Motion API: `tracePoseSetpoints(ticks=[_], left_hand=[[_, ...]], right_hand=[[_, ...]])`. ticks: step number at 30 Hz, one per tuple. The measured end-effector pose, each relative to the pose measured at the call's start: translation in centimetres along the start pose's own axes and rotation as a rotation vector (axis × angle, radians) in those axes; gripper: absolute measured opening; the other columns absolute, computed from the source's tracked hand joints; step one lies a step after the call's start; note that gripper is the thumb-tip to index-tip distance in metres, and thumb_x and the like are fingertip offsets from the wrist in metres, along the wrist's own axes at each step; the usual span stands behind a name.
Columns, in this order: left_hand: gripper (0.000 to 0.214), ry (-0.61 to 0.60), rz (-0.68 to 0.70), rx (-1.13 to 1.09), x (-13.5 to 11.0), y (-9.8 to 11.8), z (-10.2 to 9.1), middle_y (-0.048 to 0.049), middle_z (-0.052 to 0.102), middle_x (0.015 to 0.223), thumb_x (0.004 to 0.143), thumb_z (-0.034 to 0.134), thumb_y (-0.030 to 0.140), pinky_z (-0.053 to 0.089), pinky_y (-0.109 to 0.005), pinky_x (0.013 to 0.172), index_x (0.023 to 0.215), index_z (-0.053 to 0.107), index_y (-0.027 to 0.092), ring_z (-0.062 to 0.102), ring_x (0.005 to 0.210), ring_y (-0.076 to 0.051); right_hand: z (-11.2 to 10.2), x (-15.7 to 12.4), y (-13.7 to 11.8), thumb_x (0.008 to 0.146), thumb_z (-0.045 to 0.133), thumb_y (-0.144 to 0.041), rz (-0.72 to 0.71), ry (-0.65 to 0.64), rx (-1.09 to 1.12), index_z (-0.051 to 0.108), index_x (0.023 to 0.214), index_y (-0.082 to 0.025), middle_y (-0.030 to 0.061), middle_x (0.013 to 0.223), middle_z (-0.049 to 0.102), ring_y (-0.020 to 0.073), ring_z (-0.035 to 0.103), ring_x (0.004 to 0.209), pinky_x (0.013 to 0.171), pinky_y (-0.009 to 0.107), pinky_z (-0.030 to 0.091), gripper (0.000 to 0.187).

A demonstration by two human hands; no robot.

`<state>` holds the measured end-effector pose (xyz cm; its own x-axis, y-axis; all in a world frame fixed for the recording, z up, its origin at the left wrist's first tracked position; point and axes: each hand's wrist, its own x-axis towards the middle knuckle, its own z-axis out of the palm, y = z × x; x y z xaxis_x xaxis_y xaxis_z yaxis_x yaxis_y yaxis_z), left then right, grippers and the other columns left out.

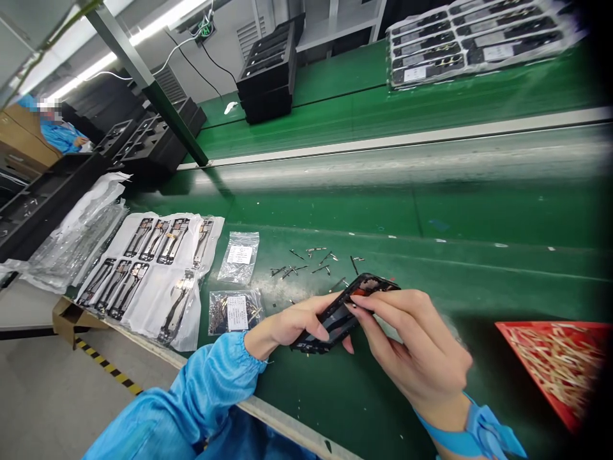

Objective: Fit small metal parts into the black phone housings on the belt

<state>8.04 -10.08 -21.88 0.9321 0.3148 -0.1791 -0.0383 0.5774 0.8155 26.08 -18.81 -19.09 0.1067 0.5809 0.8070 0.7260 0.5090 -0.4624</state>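
Note:
I hold a black phone frame [341,314] tilted above the green table [479,268]. My left hand [294,324] grips its lower left edge, fingers curled under it. My right hand [417,348] is closed on the frame's upper right end, thumb and forefinger pinched at its top edge. Several small dark metal parts [316,262] lie scattered on the table just beyond the frame. Both arms wear blue sleeves.
Two small plastic bags of parts [238,257] lie left of my hands, beside a white sheet with black flex parts [153,268]. A red tray of small pieces [560,364] sits at right. Black tray stacks [268,70] and a conveyor [407,166] lie beyond. A person in blue [60,131] is far left.

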Motion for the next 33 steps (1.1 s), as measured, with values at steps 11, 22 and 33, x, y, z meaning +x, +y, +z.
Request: tracePoseSetpoints(ticks=[11,22,33], left_hand=[[0.084,0.028,0.061,0.238,0.0,1.6,1.7,-0.0079,0.070,0.105,0.068,0.075,0.028,0.054,-0.032,0.076,0.151,0.063,0.020,0.065,0.085,-0.022],[0.069,0.092,0.105,0.253,-0.4,1.5,2.3,-0.0046,0.065,0.090,0.065,0.073,0.025,0.052,-0.027,0.066,0.134,0.072,0.018,0.065,0.078,-0.021],[0.068,0.041,0.253,0.374,-0.2,1.9,2.0,-0.0104,0.065,0.125,0.069,0.069,0.020,0.059,-0.031,0.071,0.136,0.073,0.020,0.067,0.081,-0.019]], right_hand=[[0.3,-0.1,-0.1,0.096,0.066,-0.001,0.026,0.022,-0.007,0.070,0.103,-0.022,0.0037,0.091,0.071,0.0178,0.067,0.076,0.068,0.033,0.054,0.023],[0.5,-0.4,0.1,0.095,0.073,-0.003,-0.045,0.050,0.078,0.069,0.106,-0.019,0.0049,0.091,0.070,0.0183,0.068,0.078,0.067,0.033,0.056,0.020],[0.3,-0.4,-0.2,0.093,0.075,0.003,-0.061,0.041,0.025,0.075,0.114,-0.018,0.0065,0.096,0.073,0.0184,0.071,0.080,0.066,0.033,0.056,0.030]])
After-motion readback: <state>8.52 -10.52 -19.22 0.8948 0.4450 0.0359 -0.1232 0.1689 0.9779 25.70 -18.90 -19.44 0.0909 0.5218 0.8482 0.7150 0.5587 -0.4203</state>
